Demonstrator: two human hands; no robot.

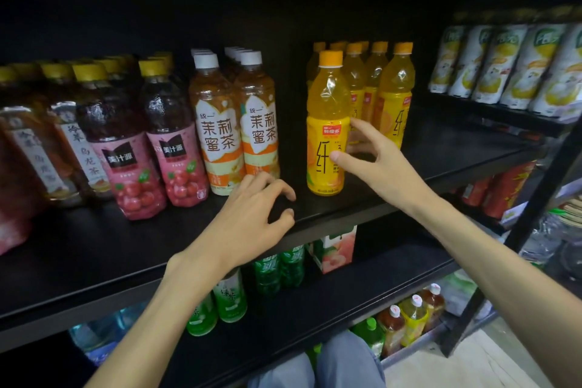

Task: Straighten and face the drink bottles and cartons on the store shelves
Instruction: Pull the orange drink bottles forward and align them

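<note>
Two bare hands | right hand (pixel 371 154) grips front orange-capped plastic orange-juice bottle (pixel 327 123) (upright, label forward) | left hand (pixel 255 211) loosely curled, holding nothing, on black shelf (pixel 94 249)

Two bare forearms, no sleeves visible up to frame edge. Left hand (pixel 252 208) bare: no glove, ring, watch or wristband. Right hand (pixel 378 157) likewise bare, short trimmed nails on thumb and fingers. Slim wrists, both unadorned. Legs at bottom edge in light blue-grey trousers (pixel 343 365), denim-like cloth, soft folds at knees.
</note>
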